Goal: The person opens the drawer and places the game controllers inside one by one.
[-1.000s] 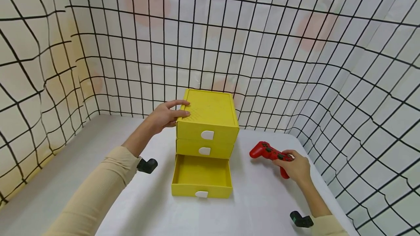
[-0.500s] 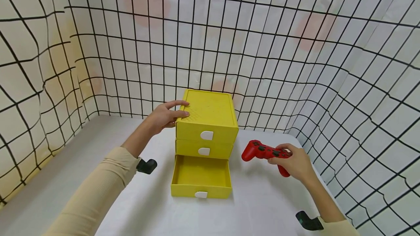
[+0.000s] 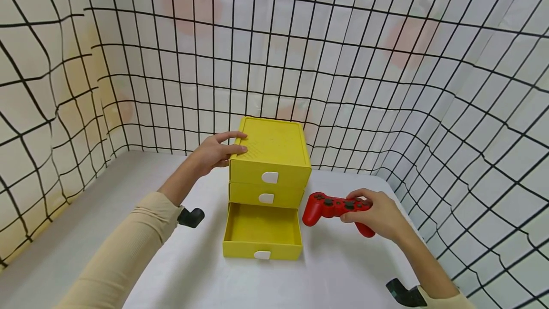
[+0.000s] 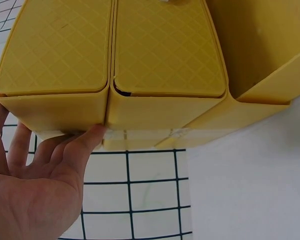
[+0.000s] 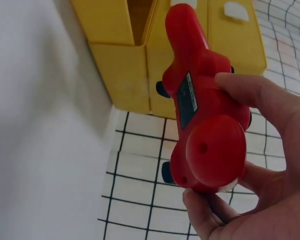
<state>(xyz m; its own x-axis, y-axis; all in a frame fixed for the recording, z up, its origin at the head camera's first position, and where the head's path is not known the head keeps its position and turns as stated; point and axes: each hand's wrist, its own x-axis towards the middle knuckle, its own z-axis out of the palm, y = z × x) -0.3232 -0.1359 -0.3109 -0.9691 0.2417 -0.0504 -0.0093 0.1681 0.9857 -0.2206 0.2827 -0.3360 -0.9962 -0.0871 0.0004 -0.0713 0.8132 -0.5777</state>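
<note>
A yellow three-drawer box (image 3: 274, 142) stands mid-table, its bottom drawer (image 3: 262, 225) pulled out and bare inside. My left hand (image 3: 212, 153) rests at its upper left edge: thumb and a finger lie on the top, while the other fingers touch the side wall, as the left wrist view shows. To the right of the box, my right hand (image 3: 377, 213) holds a red game controller (image 3: 332, 205) by one end, thumb on one face and fingers on the other. The right wrist view shows the controller's underside with a dark label (image 5: 187, 100).
White half-round tabs (image 3: 269, 177) mark the drawer fronts. A white cloth (image 3: 334, 275) covers the table. Black wire mesh (image 3: 274, 61) before pale sheeting encloses the back and both sides. Black camera mounts (image 3: 191, 217) sit at both wrists.
My right hand has lifted the game controller off the table and carried it left toward the box, turning it more level. My left hand has stayed put on the box.
</note>
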